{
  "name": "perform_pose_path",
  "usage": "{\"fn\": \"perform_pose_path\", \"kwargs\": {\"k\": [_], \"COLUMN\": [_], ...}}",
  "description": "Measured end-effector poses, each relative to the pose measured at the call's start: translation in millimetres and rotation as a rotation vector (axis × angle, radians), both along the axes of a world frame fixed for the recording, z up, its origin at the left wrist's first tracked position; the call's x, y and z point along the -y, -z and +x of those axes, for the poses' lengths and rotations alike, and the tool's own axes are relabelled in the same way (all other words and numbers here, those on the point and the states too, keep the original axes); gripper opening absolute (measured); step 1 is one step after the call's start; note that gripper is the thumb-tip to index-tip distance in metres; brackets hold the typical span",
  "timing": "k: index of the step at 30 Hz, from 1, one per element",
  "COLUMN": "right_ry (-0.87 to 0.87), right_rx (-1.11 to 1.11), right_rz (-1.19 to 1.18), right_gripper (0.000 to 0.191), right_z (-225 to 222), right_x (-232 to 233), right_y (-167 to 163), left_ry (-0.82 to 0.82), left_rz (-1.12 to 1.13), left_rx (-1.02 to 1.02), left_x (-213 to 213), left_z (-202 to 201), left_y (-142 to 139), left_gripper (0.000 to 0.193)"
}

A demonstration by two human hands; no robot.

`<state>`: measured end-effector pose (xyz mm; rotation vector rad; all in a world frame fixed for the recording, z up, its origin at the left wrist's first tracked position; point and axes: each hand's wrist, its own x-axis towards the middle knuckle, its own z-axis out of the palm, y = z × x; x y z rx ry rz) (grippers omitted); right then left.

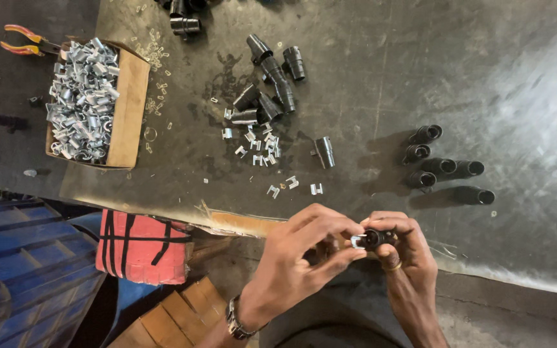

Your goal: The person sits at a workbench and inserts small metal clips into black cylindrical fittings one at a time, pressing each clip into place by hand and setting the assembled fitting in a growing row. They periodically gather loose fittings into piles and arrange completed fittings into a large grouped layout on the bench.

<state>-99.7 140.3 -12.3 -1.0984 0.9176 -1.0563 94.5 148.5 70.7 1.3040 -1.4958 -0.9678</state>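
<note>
Black tube betw. both hands' fingertips

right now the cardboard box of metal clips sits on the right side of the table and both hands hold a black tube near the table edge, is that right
Not quite. In the head view, the cardboard box of metal clips sits on the left side of the table, not the right. The rest holds: the left hand and right hand hold a black tube near the table edge.

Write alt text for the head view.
Two bare hands, left hand and right hand, hold a black tube fitting with a metal clip at the edge of a dark table. Loose black fittings, clips, and a cardboard box of clips lie beyond.
</note>
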Motion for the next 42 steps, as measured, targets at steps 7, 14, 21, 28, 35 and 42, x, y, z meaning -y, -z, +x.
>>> {"fn": "perform_pose_path", "kwargs": {"k": [7,14,21,28,35,42], "right_ry": [0.009,0.029,0.051,0.067,0.130,0.118], "right_rx": [-0.081,-0.018,0.020,-0.328,-0.596,-0.613], "right_rz": [-0.076,-0.055,-0.041,-0.019,-0.226,-0.277], "right_gripper": [0.041,0.030,0.031,0.045,0.036,0.022], "right_z": [-2.1,0.1,-0.9,-1.3,0.1,-2.1], "right_x": [-3.0,-6.0,-4.8,-1.1,14.2,33.4], "right_y": [-1.1,3.5,4.2,-8.8,-34.0,-44.6], "left_ry": [0.021,0.036,0.052,0.019,0.073,-0.091], "left_rz": [0.011,0.045,0.027,-0.046,-0.116,-0.046], "left_rx": [0.069,0.146,0.170,0.279,0.454,0.480], "left_x": [0.0,-3.4,1.2,21.8,58.9,69.7], "left_z": [-5.2,-5.3,-10.1,-12.3,-18.6,-18.8], "left_y": [-1.4,-5.8,-8.1,5.5,26.4,19.7], "left_gripper": [0.027,0.025,0.042,0.023,0.021,0.025]}}
